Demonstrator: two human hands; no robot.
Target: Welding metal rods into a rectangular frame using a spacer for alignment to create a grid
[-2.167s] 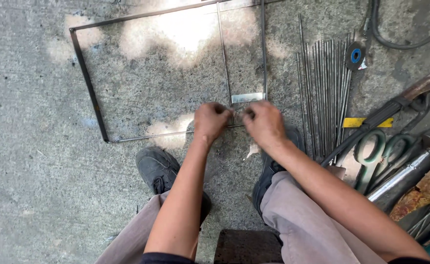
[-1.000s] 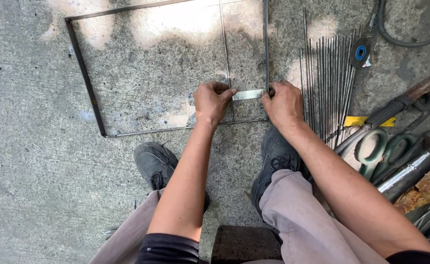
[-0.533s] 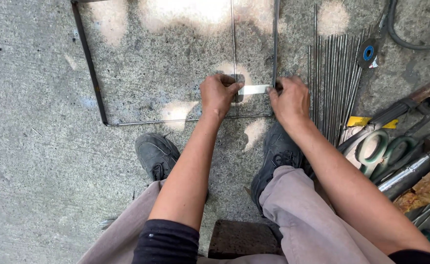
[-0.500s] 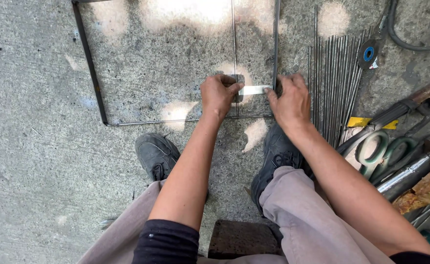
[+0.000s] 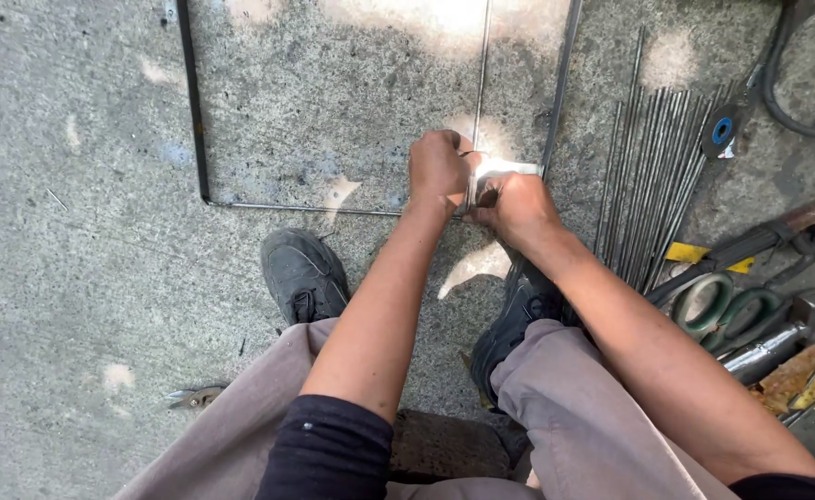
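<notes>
Small shiny metal strip [image 5: 509,168], bright in a patch of sun, lying on the concrete floor [image 5: 83,278] near the top middle of the view, between a thin upright rod [image 5: 483,65] and the dark right bar [image 5: 560,83] of a rectangular metal frame [image 5: 194,120]. Pinched at its left end by both hands, pressed close together there. Left hand [image 5: 440,171] curled into a fist over the spot where the thin rod meets the strip. Right hand [image 5: 516,206] touching the left, fingers bent down onto the strip just below it. Exact grip under the knuckles hidden.

Frame flat on the floor: left bar dark and running towards the top edge, bottom bar [image 5: 305,209] thin and pale, reaching from the lower left corner of the frame to the left hand.

Below the hands, two dark shoes: left shoe [image 5: 304,275] under the bottom bar, right shoe [image 5: 523,319] partly covered by the right forearm. Grey trousers [image 5: 565,417] and dark sleeves towards the bottom edge.

Right of the frame, a bundle of thin steel rods [image 5: 653,185] fanned out on the floor, a blue-centred disc [image 5: 722,131] at its top. Nearer the right edge, green-handled shears [image 5: 722,310], a yellow tag [image 5: 690,252], a black cable [image 5: 782,74] and a metal tube [image 5: 768,347]. Small pliers [image 5: 194,396] near the bottom left, beside the left knee.
</notes>
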